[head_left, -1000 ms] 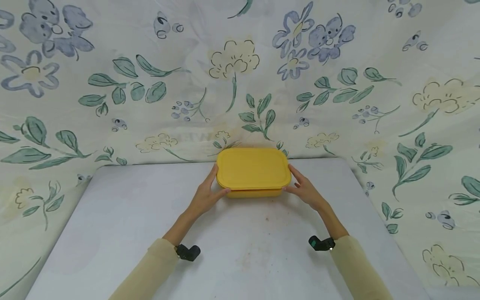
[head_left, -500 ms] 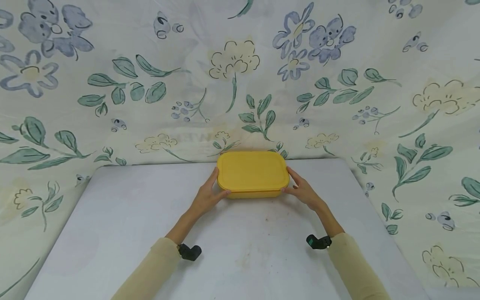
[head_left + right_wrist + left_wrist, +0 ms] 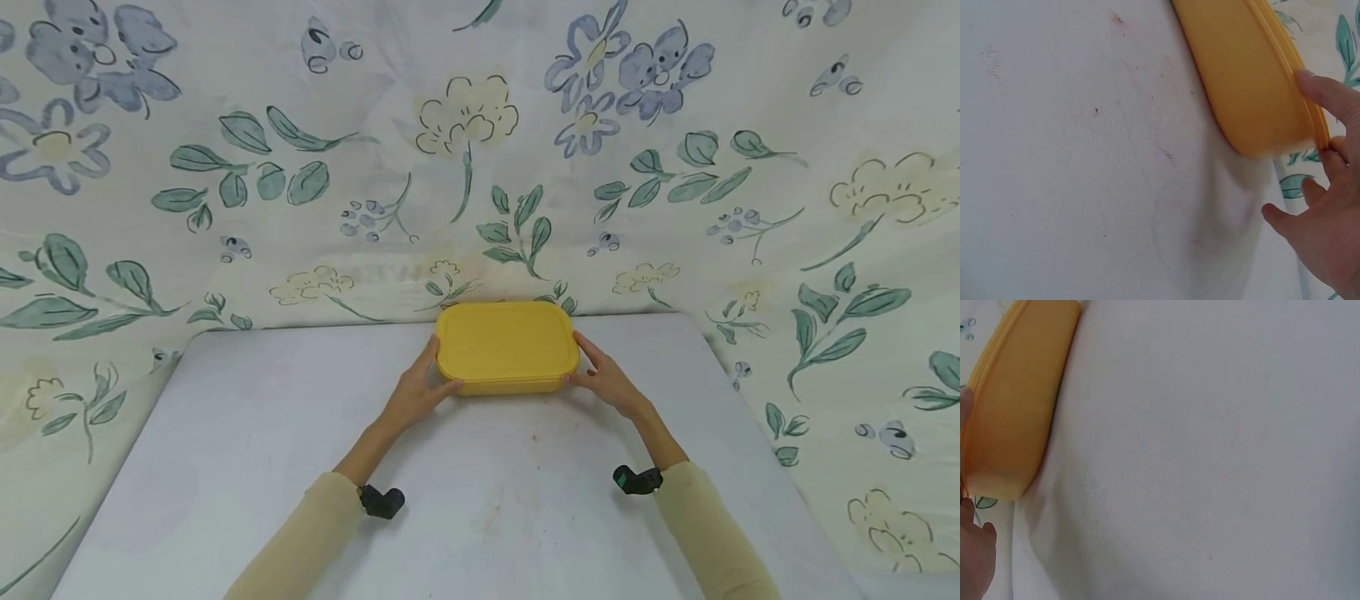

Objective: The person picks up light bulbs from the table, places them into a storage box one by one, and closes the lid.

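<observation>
A yellow rectangular food container [image 3: 510, 387] with rounded corners stands on the table by its far edge. Its matching yellow lid [image 3: 507, 340] lies on top, flush along the front. My left hand [image 3: 408, 398] holds the lid's left front corner, thumb at the front rim and fingers along the side. At the opposite corner my right hand [image 3: 611, 387] grips likewise. In the right wrist view the thumb [image 3: 1329, 94] touches the rim, an index finger bends at the lid's edge, and the other fingers stay off the container. The left wrist view cuts off most of the left hand.
A white table [image 3: 300, 433] spreads around the container, with small reddish-brown specks [image 3: 495, 521] in front of it. A floral cloth [image 3: 375, 167] hangs right behind the table's far edge. Black wrist cameras [image 3: 382, 502] sit at both cuffs.
One second ago the lid sat higher, with a dark gap above the container's front wall. It has come down and the gap has closed. Both hands have kept their hold.
</observation>
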The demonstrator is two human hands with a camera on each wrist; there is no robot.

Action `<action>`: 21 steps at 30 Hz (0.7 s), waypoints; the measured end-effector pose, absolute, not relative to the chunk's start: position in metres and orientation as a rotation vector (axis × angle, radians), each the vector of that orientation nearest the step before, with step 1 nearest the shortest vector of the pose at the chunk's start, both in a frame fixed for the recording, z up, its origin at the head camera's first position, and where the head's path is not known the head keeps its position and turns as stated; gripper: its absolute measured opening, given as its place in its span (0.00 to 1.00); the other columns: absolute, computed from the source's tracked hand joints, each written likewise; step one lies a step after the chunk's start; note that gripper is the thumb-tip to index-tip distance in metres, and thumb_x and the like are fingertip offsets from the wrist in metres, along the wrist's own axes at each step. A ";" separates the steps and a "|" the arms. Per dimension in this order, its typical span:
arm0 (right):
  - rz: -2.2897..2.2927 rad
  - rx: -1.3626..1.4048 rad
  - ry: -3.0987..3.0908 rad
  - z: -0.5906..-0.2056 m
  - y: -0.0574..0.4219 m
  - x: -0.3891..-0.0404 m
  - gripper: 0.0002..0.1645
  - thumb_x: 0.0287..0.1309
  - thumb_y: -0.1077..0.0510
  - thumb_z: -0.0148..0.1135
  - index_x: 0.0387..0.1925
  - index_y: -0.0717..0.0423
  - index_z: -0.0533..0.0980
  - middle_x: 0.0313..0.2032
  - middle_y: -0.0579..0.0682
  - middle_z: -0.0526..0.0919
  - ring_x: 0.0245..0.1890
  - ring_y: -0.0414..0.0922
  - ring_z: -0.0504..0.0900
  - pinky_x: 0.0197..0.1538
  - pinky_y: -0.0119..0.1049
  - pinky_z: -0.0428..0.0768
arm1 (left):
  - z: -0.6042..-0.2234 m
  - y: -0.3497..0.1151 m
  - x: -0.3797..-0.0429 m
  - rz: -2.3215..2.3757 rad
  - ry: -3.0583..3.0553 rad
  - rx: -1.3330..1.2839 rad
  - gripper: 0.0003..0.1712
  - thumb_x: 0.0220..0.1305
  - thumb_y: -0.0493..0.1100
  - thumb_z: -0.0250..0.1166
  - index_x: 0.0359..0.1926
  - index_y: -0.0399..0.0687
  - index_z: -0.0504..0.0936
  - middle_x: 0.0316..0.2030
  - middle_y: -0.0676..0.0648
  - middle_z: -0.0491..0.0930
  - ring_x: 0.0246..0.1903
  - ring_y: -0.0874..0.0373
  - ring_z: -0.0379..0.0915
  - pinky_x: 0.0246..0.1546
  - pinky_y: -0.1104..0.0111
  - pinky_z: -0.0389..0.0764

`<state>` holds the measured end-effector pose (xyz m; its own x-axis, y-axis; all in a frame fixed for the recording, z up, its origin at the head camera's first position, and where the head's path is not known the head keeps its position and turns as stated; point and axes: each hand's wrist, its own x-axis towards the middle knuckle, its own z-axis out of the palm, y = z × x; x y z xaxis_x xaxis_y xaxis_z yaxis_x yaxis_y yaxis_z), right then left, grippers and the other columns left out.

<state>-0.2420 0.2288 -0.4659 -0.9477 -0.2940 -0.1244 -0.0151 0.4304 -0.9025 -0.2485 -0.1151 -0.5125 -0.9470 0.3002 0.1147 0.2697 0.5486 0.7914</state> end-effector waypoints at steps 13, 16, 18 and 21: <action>-1.513 -0.244 2.425 -0.461 0.227 -0.242 0.52 0.63 0.63 0.64 0.78 0.63 0.44 0.77 0.61 0.44 0.77 0.59 0.40 0.72 0.60 0.52 | -0.515 -0.115 -0.251 1.401 2.754 0.507 0.58 0.63 0.53 0.70 0.77 0.34 0.43 0.77 0.35 0.44 0.76 0.45 0.41 0.73 0.54 0.48; -1.510 -0.244 2.425 -0.462 0.227 -0.241 0.52 0.63 0.62 0.65 0.78 0.63 0.44 0.77 0.61 0.44 0.77 0.59 0.40 0.72 0.60 0.51 | -0.515 -0.115 -0.250 1.394 2.754 0.505 0.58 0.63 0.52 0.71 0.77 0.34 0.42 0.77 0.35 0.44 0.75 0.44 0.41 0.73 0.54 0.48; -1.507 -0.245 2.429 -0.462 0.227 -0.240 0.52 0.63 0.62 0.65 0.78 0.63 0.44 0.77 0.61 0.44 0.77 0.59 0.40 0.72 0.60 0.51 | -0.516 -0.115 -0.249 1.389 2.755 0.513 0.58 0.63 0.52 0.71 0.77 0.34 0.42 0.76 0.34 0.44 0.75 0.44 0.41 0.73 0.54 0.48; -1.508 -0.246 2.435 -0.462 0.226 -0.239 0.52 0.63 0.62 0.65 0.78 0.63 0.44 0.77 0.61 0.44 0.77 0.59 0.40 0.72 0.60 0.52 | -0.516 -0.116 -0.248 1.377 2.765 0.534 0.58 0.63 0.51 0.71 0.77 0.32 0.43 0.76 0.33 0.44 0.75 0.43 0.41 0.73 0.53 0.48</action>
<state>-0.2390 0.2264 -0.4618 -0.9502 -0.2807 -0.1350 -0.0043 0.4452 -0.8954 -0.2483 -0.1159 -0.5160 -0.9420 0.3033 0.1438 0.2975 0.5563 0.7759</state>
